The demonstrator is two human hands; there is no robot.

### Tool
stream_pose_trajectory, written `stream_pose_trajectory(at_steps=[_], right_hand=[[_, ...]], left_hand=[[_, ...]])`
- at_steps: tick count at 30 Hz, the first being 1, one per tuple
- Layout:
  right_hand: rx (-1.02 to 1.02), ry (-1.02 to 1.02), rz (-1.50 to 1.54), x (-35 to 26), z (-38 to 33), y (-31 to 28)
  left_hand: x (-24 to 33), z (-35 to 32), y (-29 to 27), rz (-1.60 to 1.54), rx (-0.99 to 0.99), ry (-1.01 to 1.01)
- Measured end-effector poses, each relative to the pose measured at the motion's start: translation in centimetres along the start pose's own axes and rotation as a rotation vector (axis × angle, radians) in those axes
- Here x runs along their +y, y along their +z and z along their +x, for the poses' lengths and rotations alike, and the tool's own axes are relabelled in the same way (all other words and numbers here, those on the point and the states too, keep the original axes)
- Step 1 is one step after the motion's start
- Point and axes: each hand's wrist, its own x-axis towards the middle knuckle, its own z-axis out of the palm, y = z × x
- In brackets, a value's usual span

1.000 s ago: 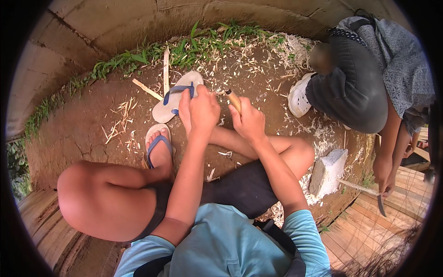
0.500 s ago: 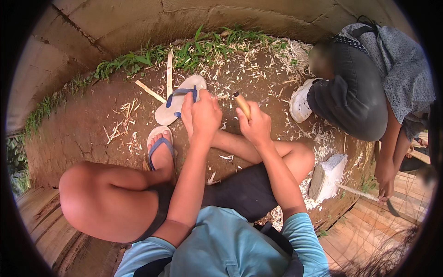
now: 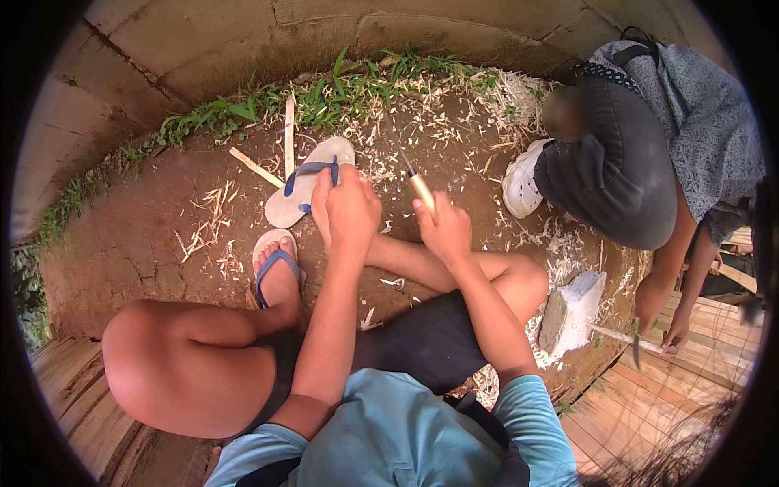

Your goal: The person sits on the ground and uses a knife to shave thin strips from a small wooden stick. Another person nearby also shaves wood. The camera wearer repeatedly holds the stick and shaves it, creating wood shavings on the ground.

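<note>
My right hand (image 3: 447, 231) is wrapped round the pale wooden handle of a knife (image 3: 422, 190). Its thin dark blade points away from me, over the dirt. Left of it, my left hand (image 3: 354, 209) is closed with the knuckles up, beside my bare foot. What its fingers hold is hidden; a thin pale sliver shows between the two hands. Just beyond the left hand lies an empty flip-flop (image 3: 281, 210) with a blue strap. Its mate (image 3: 264, 243) is on my other foot.
Wood shavings (image 3: 219, 207) and two pale wooden strips (image 3: 290, 134) lie on the dirt. A concrete wall (image 3: 268, 57) curves behind the grass. At right, a crouching person's hands (image 3: 653, 299) work a blade on a stick (image 3: 614, 333) against a whitish block (image 3: 574, 318).
The knife in my right hand has tilted, so its blade now shows. My left hand stays closed in nearly the same place. The other person's blade has moved left along the stick.
</note>
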Motion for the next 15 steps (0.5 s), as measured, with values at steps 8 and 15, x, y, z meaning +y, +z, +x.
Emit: stream_pose_trajectory(at_steps=[8, 15], right_hand=[[-0.226, 0.071, -0.221, 0.3, 0.5, 1.2], [-0.308, 0.117, -0.218, -1.3, 1.0, 0.8]], left_hand=[[0.4, -0.1, 0.5, 0.022, 0.014, 0.049], [-0.8, 0.0, 0.1, 0.065, 0.009, 0.014]])
